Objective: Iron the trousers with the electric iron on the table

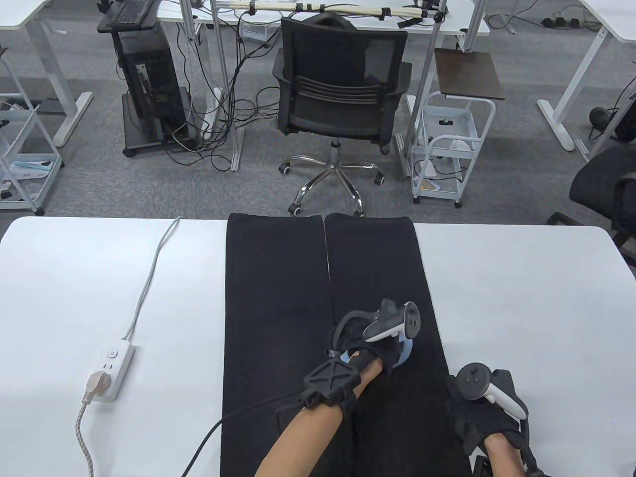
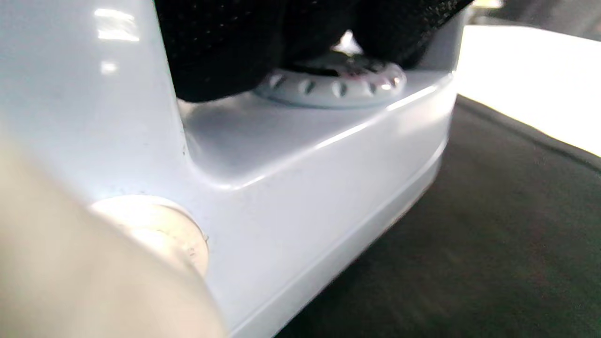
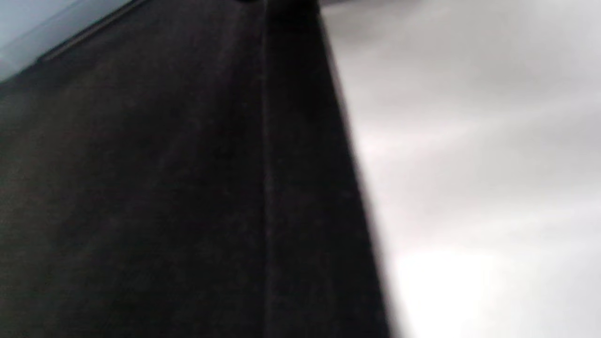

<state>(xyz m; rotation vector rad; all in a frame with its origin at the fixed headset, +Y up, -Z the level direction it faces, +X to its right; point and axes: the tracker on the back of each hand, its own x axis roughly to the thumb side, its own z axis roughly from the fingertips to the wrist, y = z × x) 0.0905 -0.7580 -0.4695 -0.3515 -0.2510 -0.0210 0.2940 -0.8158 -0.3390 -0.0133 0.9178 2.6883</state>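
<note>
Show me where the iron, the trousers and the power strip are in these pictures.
iron (image 2: pixel 300 169): left wrist view, its pale blue side wall.
trousers (image 1: pixel 273 298): table view, middle of the left leg.
power strip (image 1: pixel 115 365): table view, its white top face.

Office floor beyond my white tabletop (image 1: pixel 521 278)

From my feed I see grey carpet (image 1: pixel 149 189) past the far edge, with a black mesh office chair (image 1: pixel 340 94) on a chrome star base straight ahead. To its left a black computer cart (image 1: pixel 146 84) stands among tangled black cables (image 1: pixel 223 134), beside metal frame posts (image 1: pixel 221 74). To the chair's right sits a white wheeled trolley (image 1: pixel 449 144) with a dark brown board (image 1: pixel 467 74) behind it. White desks (image 1: pixel 591 54) ring the room, another wire trolley (image 1: pixel 25 159) stands far left, and a second black chair (image 1: pixel 606 189) shows at the right edge. Light is even and bright.
</note>
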